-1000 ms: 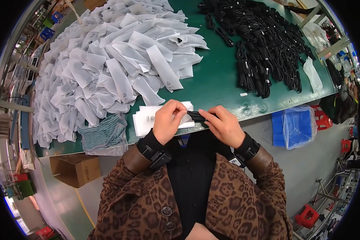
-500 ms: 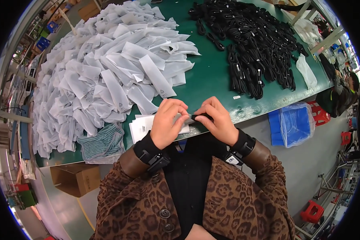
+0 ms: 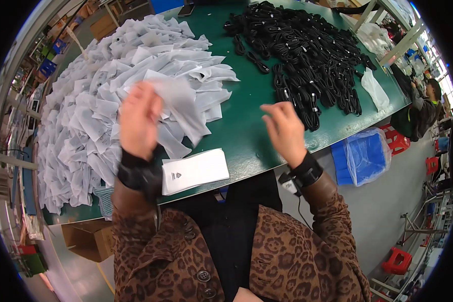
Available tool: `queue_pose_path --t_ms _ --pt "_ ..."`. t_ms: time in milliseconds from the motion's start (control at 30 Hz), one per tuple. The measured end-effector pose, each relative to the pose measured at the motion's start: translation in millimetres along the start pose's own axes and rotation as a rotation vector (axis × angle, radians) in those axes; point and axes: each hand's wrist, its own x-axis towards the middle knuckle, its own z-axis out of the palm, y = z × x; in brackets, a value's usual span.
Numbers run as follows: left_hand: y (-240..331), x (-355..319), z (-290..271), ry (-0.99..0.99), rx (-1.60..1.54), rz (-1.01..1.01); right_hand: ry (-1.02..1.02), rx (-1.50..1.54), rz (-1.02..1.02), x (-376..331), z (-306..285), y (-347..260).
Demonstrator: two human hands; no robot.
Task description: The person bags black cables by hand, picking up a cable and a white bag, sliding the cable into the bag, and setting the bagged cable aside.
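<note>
The person's left hand (image 3: 142,121) is blurred at the near edge of the heap, its fingers overlapping one end of a translucent white pouch (image 3: 181,105); the blur makes it impossible to tell whether they pinch it. That pouch slants down to the right, over the front of the heap of white pouches (image 3: 88,113). The right hand (image 3: 286,132) hovers well apart from it over the green bench (image 3: 241,138), fingers loosely bent, the thumb standing away from the forefinger. Between the two hands and nearer the body, a stack of flat white pouches (image 3: 201,173) lies at the bench edge, a dark mark on its top one. Beyond the right hand spreads a mass of coiled black cables (image 3: 314,58), with a crumpled white bag (image 3: 375,90) on its right. A striped cloth (image 3: 104,199) shows partly behind the left forearm. On the floor stand a cardboard box (image 3: 88,239) at left and, at right, a blue bin (image 3: 345,161) with a clear liner, a red stool (image 3: 397,140) just beside it.
</note>
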Motion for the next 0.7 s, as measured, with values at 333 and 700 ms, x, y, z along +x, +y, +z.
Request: queue_pose_path --t_ms 333,700 --pt "-71 -75 60 -0.026 1.125 -0.119 0.026 -0.497 -0.085 -7 7 60" --pt "-121 -101 68 -0.063 1.318 0.027 -0.176 0.116 0.169 -24 19 43"
